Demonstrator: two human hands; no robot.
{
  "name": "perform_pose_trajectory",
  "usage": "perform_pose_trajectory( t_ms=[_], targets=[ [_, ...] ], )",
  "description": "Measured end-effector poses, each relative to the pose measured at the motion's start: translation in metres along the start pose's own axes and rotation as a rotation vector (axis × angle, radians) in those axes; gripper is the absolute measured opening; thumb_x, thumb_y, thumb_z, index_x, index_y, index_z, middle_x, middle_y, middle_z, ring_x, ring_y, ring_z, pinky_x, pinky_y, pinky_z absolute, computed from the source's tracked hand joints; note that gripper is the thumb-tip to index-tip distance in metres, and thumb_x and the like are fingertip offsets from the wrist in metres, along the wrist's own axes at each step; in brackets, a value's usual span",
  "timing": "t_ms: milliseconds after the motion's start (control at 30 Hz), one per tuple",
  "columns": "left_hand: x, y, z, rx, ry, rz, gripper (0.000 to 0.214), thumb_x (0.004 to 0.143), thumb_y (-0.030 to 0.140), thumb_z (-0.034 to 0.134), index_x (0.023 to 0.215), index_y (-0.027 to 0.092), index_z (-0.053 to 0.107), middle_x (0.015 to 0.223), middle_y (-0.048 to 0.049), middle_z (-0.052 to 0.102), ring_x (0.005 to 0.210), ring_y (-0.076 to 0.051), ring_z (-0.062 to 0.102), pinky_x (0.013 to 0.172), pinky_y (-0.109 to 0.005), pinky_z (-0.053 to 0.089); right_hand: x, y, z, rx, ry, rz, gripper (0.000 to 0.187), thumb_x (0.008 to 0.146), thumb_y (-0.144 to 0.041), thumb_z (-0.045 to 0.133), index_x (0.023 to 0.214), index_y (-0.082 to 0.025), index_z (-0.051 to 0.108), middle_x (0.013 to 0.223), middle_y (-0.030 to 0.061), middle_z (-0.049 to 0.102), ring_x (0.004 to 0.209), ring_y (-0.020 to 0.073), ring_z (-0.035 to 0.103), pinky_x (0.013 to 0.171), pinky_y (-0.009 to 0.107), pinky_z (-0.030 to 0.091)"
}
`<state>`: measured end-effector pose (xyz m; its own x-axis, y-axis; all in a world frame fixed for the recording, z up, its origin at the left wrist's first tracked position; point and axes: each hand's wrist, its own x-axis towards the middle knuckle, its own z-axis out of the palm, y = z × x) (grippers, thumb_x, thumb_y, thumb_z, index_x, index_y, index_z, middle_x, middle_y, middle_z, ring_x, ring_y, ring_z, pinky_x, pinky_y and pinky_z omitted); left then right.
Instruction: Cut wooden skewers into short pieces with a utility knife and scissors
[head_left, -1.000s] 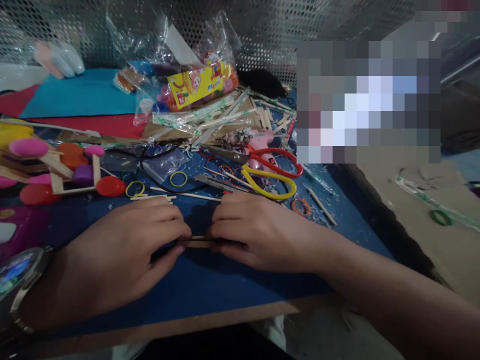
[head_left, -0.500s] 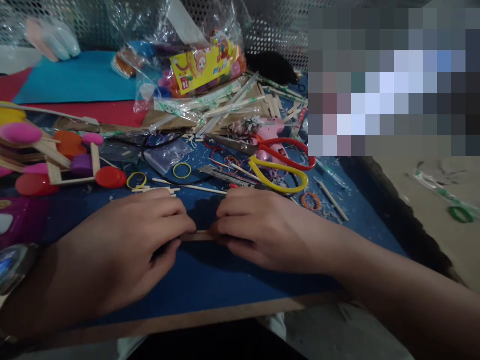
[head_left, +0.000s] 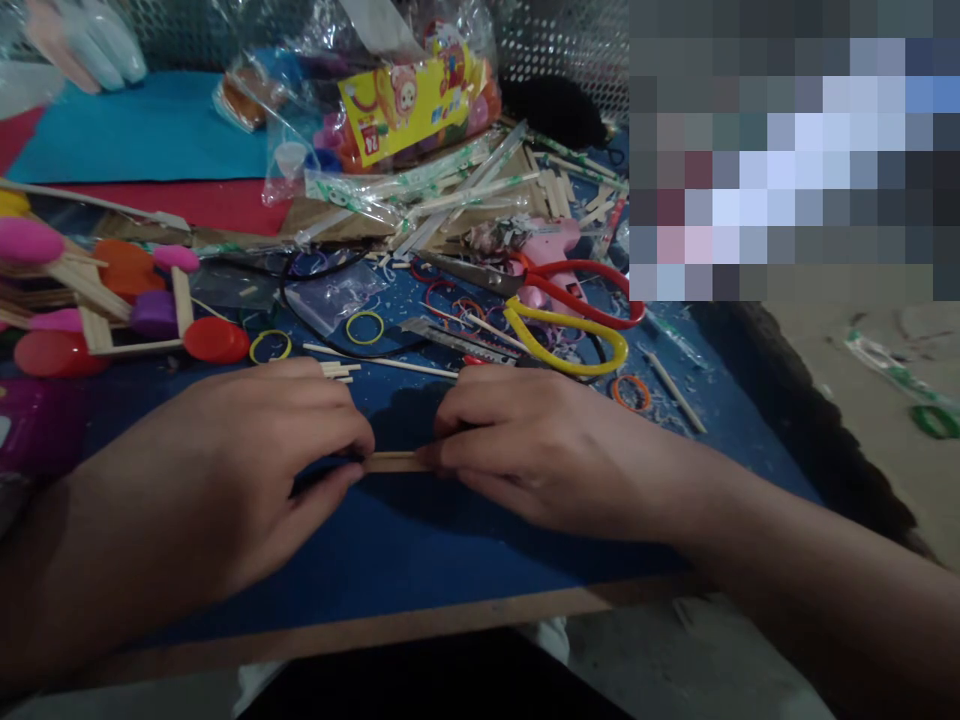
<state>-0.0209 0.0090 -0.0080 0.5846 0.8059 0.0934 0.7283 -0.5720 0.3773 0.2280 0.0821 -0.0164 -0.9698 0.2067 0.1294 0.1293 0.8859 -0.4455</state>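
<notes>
Between my two hands is a short, flat wooden craft stick (head_left: 397,462), held level just over the blue tabletop. My left hand (head_left: 240,460) pinches its left end between thumb and fingers. At the right end, my right hand (head_left: 525,440) grips it the same way, fingers curled. Both ends of the stick are hidden by fingertips. Just beyond my left hand lie several thin wooden sticks (head_left: 339,372). Beyond my right hand are a utility knife (head_left: 457,342) and scissors (head_left: 570,320) with red and yellow handles.
Stick models with coloured caps (head_left: 97,310) stand at the left, near a purple box (head_left: 41,425). Further back are a bag of colourful pieces (head_left: 409,110), wrapped sticks (head_left: 465,190) and a pink glue gun (head_left: 551,245). Rubber bands (head_left: 364,327) and scraps litter the blue table (head_left: 360,590).
My left fingertips have shifted slightly left along the craft stick, so more of it shows between my hands. The view has tilted a little.
</notes>
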Motion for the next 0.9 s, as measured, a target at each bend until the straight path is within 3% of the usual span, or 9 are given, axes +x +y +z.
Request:
perform_pose_trajectory(
  t_ms=[900],
  targets=[
    [-0.0018, -0.0030, -0.0025, 0.008, 0.014, 0.030, 0.017, 0.095, 0.025, 0.053, 0.096, 0.028, 0.069, 0.089, 0.0001, 0.073, 0.081, -0.020, 0.068, 0.074, -0.037, 0.050, -0.0021, -0.0009, 0.0003, 0.104, 0.036, 0.050, 0.020, 0.095, -0.008, 0.058, 0.092, -0.014, 0.077, 0.094, 0.0089, 0.070, 0.085, 0.0195, 0.064, 0.079, 0.033, 0.049]
  ],
)
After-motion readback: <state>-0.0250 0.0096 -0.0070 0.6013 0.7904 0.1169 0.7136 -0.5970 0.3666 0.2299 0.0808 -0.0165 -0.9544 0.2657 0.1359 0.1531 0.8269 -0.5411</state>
